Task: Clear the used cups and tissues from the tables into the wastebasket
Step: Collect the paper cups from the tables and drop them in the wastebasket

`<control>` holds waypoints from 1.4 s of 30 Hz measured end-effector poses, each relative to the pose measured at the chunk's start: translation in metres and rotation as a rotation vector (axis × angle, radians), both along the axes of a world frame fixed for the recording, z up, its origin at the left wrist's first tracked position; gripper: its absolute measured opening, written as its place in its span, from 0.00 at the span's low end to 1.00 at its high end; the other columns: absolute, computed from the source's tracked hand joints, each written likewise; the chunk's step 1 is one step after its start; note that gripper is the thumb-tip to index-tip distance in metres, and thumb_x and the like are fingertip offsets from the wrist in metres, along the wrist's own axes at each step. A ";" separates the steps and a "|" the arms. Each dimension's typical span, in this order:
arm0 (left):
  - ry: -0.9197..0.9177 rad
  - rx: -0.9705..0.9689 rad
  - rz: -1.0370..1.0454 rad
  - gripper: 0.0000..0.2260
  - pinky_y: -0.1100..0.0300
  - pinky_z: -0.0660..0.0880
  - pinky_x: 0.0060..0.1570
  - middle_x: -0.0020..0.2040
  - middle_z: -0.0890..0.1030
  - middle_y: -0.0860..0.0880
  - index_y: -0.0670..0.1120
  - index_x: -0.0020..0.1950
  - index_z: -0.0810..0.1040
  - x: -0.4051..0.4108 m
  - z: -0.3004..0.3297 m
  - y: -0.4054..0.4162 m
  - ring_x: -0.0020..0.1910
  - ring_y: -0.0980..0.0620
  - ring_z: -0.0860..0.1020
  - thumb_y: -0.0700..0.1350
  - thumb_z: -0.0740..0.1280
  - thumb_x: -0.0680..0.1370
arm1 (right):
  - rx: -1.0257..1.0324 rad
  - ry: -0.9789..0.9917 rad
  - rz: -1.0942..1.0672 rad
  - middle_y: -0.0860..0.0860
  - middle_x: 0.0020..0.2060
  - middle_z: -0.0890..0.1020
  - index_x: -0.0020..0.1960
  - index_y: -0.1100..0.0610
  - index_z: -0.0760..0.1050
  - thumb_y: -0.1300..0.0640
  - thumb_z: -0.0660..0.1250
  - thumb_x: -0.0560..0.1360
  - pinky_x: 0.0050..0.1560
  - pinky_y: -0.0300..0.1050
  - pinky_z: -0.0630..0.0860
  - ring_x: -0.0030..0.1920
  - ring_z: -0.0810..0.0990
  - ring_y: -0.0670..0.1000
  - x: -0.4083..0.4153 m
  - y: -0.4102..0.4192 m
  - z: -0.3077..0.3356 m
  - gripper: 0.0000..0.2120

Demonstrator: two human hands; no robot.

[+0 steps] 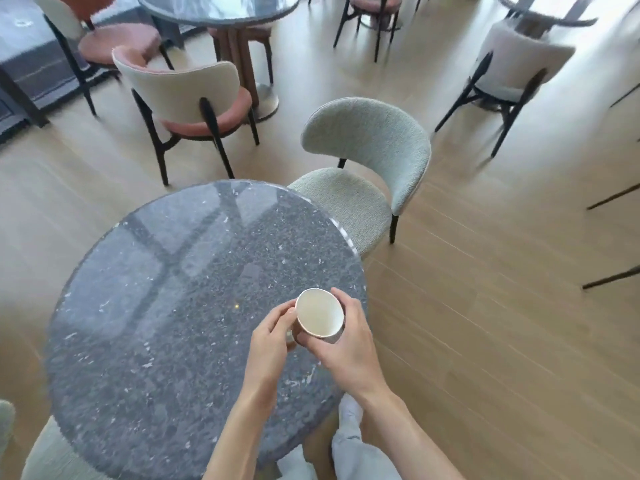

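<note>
cup (320, 317) tilted, mouth up | right hand (346, 344) wraps its side for carrying | left hand (273, 336) pinches near base, possibly a tissue | above worktop (156, 306) edge

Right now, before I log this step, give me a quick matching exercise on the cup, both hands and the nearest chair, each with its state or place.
Things:
1. white paper cup
2. right hand
3. left hand
4. grey-green chair

States or places:
A. tucked at the round table's far right edge
B. fingertips touch the cup's left side
C. held above the tabletop, looks empty inside
D. wrapped round the cup from the right

Pairs: 1-C, 2-D, 3-B, 4-A
</note>
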State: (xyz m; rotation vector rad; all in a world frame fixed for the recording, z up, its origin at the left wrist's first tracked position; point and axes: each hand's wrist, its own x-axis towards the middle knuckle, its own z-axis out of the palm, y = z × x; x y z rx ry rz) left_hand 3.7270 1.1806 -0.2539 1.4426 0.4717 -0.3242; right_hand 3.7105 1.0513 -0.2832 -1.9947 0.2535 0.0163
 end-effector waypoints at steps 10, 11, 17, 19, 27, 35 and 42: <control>-0.182 -0.103 -0.367 0.11 0.60 0.78 0.44 0.55 0.86 0.53 0.48 0.59 0.84 -0.017 0.062 -0.131 0.56 0.59 0.82 0.43 0.63 0.83 | 0.131 -0.217 -0.409 0.37 0.58 0.82 0.66 0.42 0.72 0.55 0.85 0.64 0.57 0.34 0.76 0.59 0.80 0.41 -0.061 -0.117 0.059 0.36; -0.204 -0.107 -0.402 0.11 0.57 0.79 0.46 0.55 0.86 0.54 0.49 0.59 0.84 -0.023 0.067 -0.148 0.55 0.60 0.82 0.43 0.63 0.83 | 0.124 -0.228 -0.449 0.37 0.56 0.83 0.65 0.42 0.72 0.56 0.85 0.64 0.55 0.32 0.75 0.58 0.81 0.40 -0.071 -0.132 0.063 0.35; -0.298 -0.155 -0.524 0.12 0.48 0.79 0.56 0.58 0.86 0.53 0.49 0.61 0.83 -0.074 0.085 -0.264 0.60 0.57 0.82 0.45 0.60 0.85 | 0.139 -0.288 -0.621 0.36 0.54 0.84 0.67 0.43 0.73 0.53 0.83 0.67 0.54 0.32 0.75 0.56 0.81 0.39 -0.142 -0.242 0.089 0.33; -0.310 -0.154 -0.548 0.12 0.46 0.79 0.58 0.58 0.86 0.53 0.48 0.61 0.82 -0.092 0.087 -0.304 0.61 0.55 0.81 0.46 0.60 0.85 | 0.135 -0.327 -0.699 0.38 0.53 0.84 0.64 0.42 0.74 0.54 0.83 0.67 0.54 0.34 0.76 0.56 0.82 0.42 -0.175 -0.287 0.096 0.30; -0.413 -0.210 -0.719 0.13 0.42 0.78 0.60 0.59 0.85 0.51 0.46 0.59 0.83 -0.162 0.106 -0.463 0.60 0.51 0.82 0.46 0.59 0.85 | 0.150 -0.423 -1.019 0.41 0.51 0.86 0.58 0.45 0.78 0.44 0.80 0.61 0.55 0.46 0.81 0.53 0.84 0.45 -0.298 -0.442 0.116 0.28; -0.510 -0.242 -0.940 0.14 0.44 0.78 0.59 0.58 0.85 0.50 0.47 0.57 0.85 -0.201 0.121 -0.596 0.59 0.50 0.83 0.53 0.64 0.81 | 0.145 -0.429 -1.155 0.42 0.49 0.86 0.57 0.47 0.78 0.55 0.84 0.66 0.51 0.39 0.80 0.53 0.84 0.45 -0.341 -0.546 0.106 0.24; -0.495 -0.270 -0.975 0.13 0.40 0.77 0.62 0.58 0.86 0.49 0.46 0.56 0.85 -0.168 0.103 -0.730 0.59 0.48 0.83 0.47 0.62 0.85 | 0.097 -0.436 -1.191 0.41 0.52 0.85 0.59 0.46 0.78 0.50 0.83 0.64 0.54 0.42 0.79 0.55 0.83 0.45 -0.310 -0.668 0.103 0.26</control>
